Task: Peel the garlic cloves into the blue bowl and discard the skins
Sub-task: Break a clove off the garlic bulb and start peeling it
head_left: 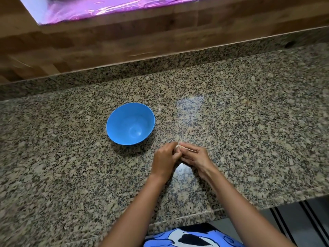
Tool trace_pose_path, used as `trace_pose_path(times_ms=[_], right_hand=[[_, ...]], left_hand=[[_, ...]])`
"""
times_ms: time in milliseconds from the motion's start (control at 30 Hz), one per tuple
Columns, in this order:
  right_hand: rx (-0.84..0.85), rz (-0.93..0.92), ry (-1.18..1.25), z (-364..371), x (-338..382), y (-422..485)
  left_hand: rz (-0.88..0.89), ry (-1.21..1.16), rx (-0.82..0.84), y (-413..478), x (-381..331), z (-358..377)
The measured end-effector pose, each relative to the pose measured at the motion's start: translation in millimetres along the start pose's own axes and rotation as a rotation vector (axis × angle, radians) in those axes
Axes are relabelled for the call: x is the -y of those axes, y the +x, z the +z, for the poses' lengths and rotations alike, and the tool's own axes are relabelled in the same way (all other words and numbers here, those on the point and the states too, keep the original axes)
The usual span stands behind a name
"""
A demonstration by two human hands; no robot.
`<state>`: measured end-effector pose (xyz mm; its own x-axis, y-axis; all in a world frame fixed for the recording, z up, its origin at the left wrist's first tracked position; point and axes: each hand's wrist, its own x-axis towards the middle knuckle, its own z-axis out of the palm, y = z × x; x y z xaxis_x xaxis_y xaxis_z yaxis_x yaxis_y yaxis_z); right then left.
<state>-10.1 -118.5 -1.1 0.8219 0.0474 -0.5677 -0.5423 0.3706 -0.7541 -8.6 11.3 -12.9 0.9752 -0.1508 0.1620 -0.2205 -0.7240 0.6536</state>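
bare counter (pixel 249 139) runs wide on the right and on the far left; the bowl (pixel 130 123) stands upright left of centre. the left hand (pixel 164 161) and right hand (pixel 195 157) meet at a clove (pixel 178 147) off the bowl's right side, closer to the front edge, with a narrow strip of stone between left hand and bowl. at the back a low stone upstand (pixel 124 72) and a wood wall (pixel 124 41) close off reach.
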Motion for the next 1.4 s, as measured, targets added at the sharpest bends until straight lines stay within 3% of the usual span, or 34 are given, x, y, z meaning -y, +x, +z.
trace_pose_path(times_ms=[133, 233, 333, 533, 633, 700, 767, 867, 933, 1067, 1133, 1400], right_hand=[[-0.024, 0.019, 0.082, 0, -5, 2], [-0.041, 0.008, 0.077, -2, -4, 2], [-0.107, -0.137, -0.172, -8, 4, 5], [-0.171, -0.346, -0.769, -15, 22, 15], [-0.236, -0.38, -1.015, -16, 16, 15], [-0.339, -0.525, -1.163, -13, 8, 7], [-0.298, -0.692, -1.121, -7, -2, -4], [-0.056, -0.572, -1.041, 2, -19, -17], [-0.012, -0.44, -1.043, 2, -27, -17], [-0.03, -0.2, -0.807, -2, -28, -11], [0.008, -0.187, -0.858, -3, -27, -8], [0.041, -0.155, -1.094, 3, -18, -3]], left_hand=[[-0.035, -0.079, 0.042, 8, 1, -9], [-0.242, -0.313, -0.03, 6, 2, -18], [-0.482, -0.54, -0.082, 0, 10, -23], [-0.3, -0.038, 0.096, -7, 14, -26], [-0.407, -0.152, 0.137, -7, 14, -28], [-0.503, -0.249, 0.138, -5, 18, -30], [-0.496, -0.2, 0.162, -7, 21, -34], [-0.264, 0.089, 0.238, -17, 19, -39], [-0.179, 0.147, 0.296, -26, 15, -38], [-0.562, -0.309, 0.355, -25, 14, -42], [-0.652, -0.423, 0.396, -18, 15, -46], [-0.583, -0.194, 0.513, -2, 3, -47]])
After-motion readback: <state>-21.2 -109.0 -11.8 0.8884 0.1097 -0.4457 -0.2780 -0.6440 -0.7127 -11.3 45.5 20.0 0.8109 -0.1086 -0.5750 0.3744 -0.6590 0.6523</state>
